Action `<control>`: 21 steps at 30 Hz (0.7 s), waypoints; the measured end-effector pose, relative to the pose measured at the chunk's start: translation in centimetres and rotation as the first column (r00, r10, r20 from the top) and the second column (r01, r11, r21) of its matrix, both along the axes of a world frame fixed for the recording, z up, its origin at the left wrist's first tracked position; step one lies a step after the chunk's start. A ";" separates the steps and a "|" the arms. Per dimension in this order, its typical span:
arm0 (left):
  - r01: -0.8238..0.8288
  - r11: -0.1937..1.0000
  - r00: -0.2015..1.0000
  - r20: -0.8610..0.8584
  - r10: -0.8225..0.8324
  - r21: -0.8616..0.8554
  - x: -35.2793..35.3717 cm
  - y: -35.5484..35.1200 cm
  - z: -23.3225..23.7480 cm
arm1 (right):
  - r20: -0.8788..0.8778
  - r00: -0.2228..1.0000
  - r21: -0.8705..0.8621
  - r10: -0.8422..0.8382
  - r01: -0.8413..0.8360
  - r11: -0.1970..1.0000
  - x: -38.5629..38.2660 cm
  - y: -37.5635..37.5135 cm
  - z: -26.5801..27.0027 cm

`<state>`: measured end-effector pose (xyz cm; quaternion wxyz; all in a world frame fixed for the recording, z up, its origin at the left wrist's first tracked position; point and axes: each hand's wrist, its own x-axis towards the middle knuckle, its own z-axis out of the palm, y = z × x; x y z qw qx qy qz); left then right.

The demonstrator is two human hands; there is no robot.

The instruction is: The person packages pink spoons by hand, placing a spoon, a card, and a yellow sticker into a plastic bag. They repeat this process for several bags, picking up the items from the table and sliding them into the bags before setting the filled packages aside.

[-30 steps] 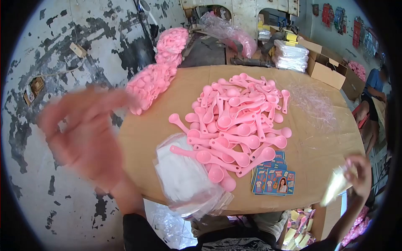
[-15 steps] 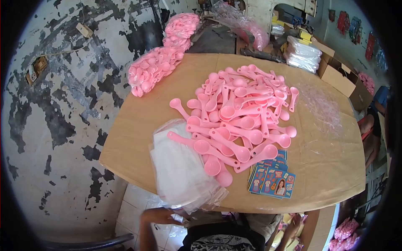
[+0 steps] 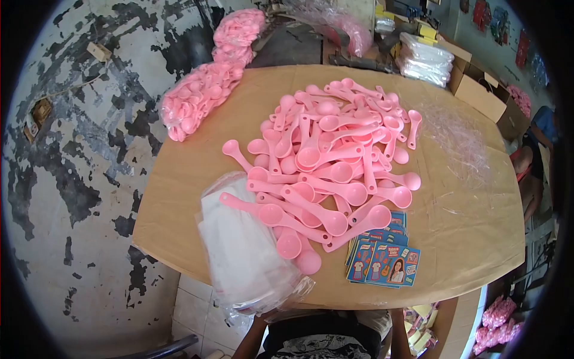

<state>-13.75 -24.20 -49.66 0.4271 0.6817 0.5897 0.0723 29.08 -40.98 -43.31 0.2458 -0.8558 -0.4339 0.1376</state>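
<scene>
Many pink plastic spoons (image 3: 341,173) lie in a loose heap on a brown paper-covered table (image 3: 466,239). Clear plastic bags (image 3: 239,245) are stacked at the near left, partly under the spoons. A fanned stack of blue printed cards (image 3: 391,263) rests beside the heap at the near right. Both forearms reach up to the near table edge, the left one below the bags and the right one below the cards. My left hand and my right hand are hidden there, so their fingers do not show.
Bagged pink spoons (image 3: 200,99) sit at the back left, by a peeling wall. Wrapped white packs (image 3: 424,60) and an open cardboard box (image 3: 478,90) stand at the back right. Thin plastic scraps (image 3: 457,137) lie on the right. Part of another person (image 3: 526,164) shows at far right.
The view has shifted, so the table's contents appear a little further left. Both hands, partly visible below the table edge before, have gone out of sight; only the forearms show.
</scene>
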 end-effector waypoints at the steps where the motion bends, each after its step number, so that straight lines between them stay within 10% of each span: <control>1: -0.022 0.999 1.000 -0.004 0.022 -0.042 0.1 0.1 0.6 | -0.004 1.000 0.001 -0.004 0.004 1.000 0.1 0.3 0.4; 21: -0.438 0.834 0.891 -0.039 0.452 -0.335 1.0 3.1 2.4 | -0.065 0.991 -0.011 -0.118 0.117 0.993 -1.5 1.0 4.5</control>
